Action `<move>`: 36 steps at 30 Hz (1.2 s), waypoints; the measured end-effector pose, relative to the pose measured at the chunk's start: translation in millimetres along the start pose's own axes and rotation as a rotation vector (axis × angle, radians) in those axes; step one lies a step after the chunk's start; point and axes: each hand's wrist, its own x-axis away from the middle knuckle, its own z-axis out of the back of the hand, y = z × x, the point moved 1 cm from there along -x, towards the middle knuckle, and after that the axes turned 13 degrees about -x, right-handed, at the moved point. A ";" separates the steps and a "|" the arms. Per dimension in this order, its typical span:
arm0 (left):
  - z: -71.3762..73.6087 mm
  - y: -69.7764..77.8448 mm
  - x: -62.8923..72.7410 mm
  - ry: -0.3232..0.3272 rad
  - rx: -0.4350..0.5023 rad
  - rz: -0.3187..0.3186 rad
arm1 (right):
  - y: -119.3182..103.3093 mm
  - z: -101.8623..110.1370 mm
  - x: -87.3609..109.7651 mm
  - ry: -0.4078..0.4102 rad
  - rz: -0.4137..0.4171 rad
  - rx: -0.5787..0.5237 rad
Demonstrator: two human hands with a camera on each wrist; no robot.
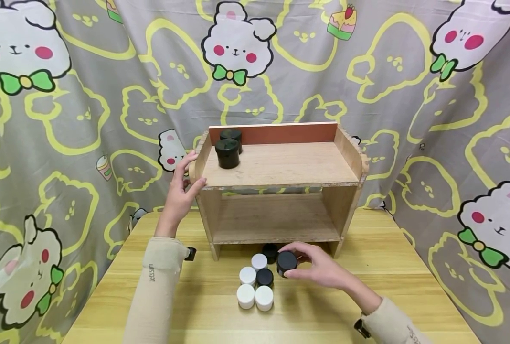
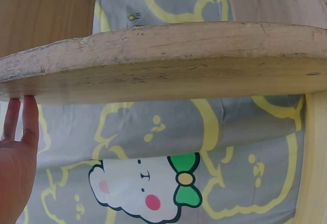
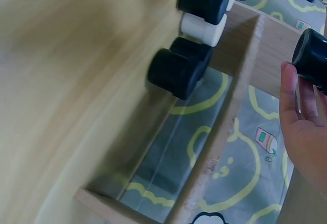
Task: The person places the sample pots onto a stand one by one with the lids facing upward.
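Observation:
A two-tier wooden shelf (image 1: 281,165) stands on the table. My left hand (image 1: 182,191) holds its left side panel at the front, thumb at the front edge; in the left wrist view two fingers (image 2: 29,119) touch the panel's outer face. Between thumb and fingers my right hand (image 1: 317,267) pinches a black lidded jar (image 1: 287,264) in front of the shelf; the right wrist view shows this black jar (image 3: 312,55) at its edge. Beside it, several white jars (image 1: 246,296) and black jars (image 1: 264,277) stand close together. Two more black jars (image 1: 228,154) sit on the upper tier's left end.
A lower board (image 1: 276,220) spans the shelf above the tabletop (image 1: 336,315). One black jar (image 1: 270,252) stands by the shelf's lower front edge, partly beneath it. Patterned grey curtains (image 1: 306,95) hang behind and on both sides.

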 end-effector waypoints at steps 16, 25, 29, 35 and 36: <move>-1.2 -2.8 0.0 -0.001 0.009 0.023 | -29.8 9.4 -12.7 0.011 0.070 0.032; -0.9 -2.7 0.1 -0.002 0.006 0.032 | -63.3 22.8 -25.2 0.029 0.089 0.031; -0.6 -1.6 0.3 -0.004 0.005 0.034 | -78.3 29.0 -31.7 0.042 0.085 0.065; -0.5 -0.6 0.4 0.003 -0.001 0.019 | -97.8 34.9 -41.0 0.048 0.093 0.081; -0.3 -0.8 0.4 0.004 -0.004 0.017 | -100.9 35.6 -42.8 0.050 0.098 0.082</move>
